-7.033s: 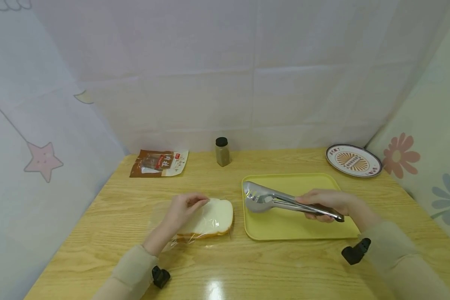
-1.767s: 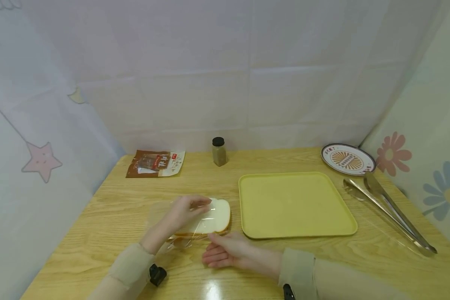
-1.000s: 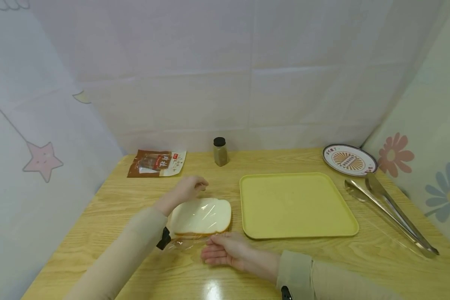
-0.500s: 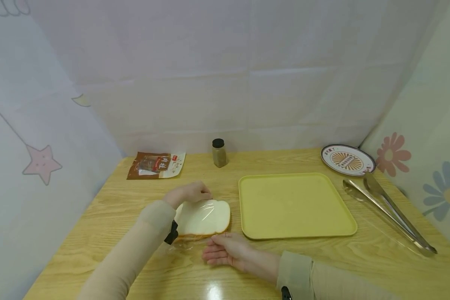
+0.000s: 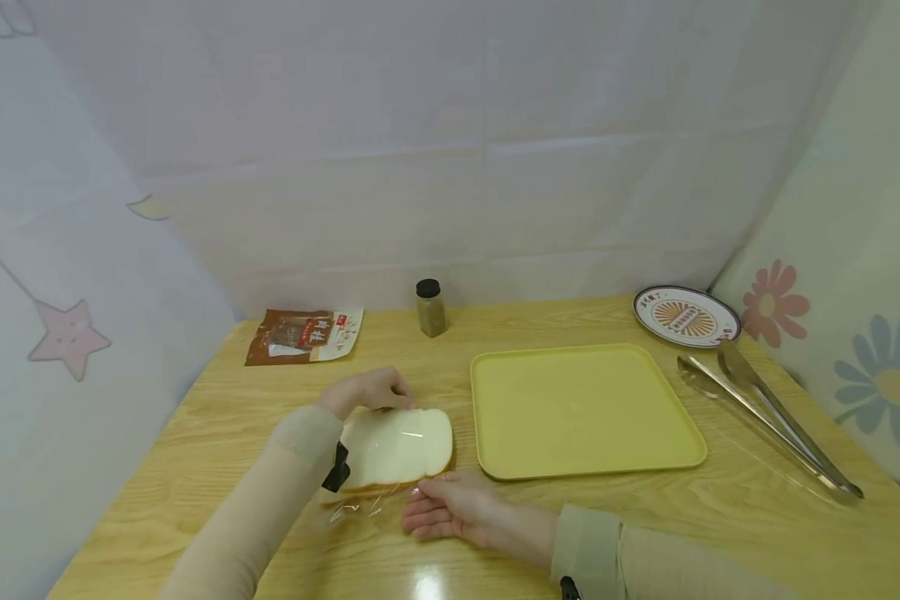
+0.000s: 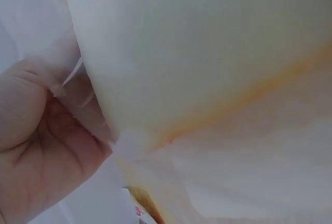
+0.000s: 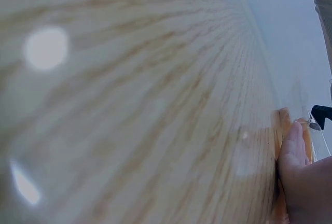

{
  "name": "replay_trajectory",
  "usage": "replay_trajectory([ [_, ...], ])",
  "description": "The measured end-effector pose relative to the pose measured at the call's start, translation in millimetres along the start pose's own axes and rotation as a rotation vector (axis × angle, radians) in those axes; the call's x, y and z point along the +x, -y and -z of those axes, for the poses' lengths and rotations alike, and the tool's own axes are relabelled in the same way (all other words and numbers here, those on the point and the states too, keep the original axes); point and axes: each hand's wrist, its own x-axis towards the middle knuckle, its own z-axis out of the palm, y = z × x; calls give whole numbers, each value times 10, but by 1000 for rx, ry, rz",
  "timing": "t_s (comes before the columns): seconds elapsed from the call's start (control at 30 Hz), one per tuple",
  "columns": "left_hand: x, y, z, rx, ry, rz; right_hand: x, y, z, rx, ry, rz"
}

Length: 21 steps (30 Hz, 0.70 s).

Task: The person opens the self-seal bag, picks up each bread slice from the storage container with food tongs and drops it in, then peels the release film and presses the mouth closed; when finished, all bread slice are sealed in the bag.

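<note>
A white slice of bread with a brown crust [image 5: 397, 446], in a clear plastic bag [image 5: 360, 502], lies left of the yellow tray. My left hand [image 5: 367, 390] reaches over its far edge with curled fingers. In the left wrist view, the left hand [image 6: 52, 136] grips the film along the bread's edge, its fingertips hidden behind the film and bread. My right hand [image 5: 450, 508] lies at the near edge, palm inward, fingers relaxed, thumb tip right at the bag. In the right wrist view, the right hand [image 7: 298, 167] stands beside the bread, low over the wood.
Right of the bread is the yellow tray [image 5: 585, 412]. Metal tongs [image 5: 772, 421] lie beyond it, below a patterned plate [image 5: 686, 316]. At the back stand a black-capped jar [image 5: 431, 310] and a brown-and-white food pouch [image 5: 303, 337].
The tongs went from the right hand to the table's right side. The right hand came to the bread's near edge; the left moved from atop the bag to its far edge and curled.
</note>
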Motion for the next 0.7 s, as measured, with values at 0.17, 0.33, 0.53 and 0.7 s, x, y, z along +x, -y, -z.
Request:
replay_trajectory([
  [0.17, -33, 9, -3, 0, -26, -8, -24, 3, -14, -13, 6, 8],
  [0.33, -79, 48, 5, -29, -74, -23, -50, 42, -1, -21, -7, 21],
  [0.53, -174, 164, 67, -109, -157, 0, -61, 114, 91, -65, -31, 65],
  [0.7, -304, 237, 146, -269, -254, 32, -64, 212, 214, -130, -64, 120],
])
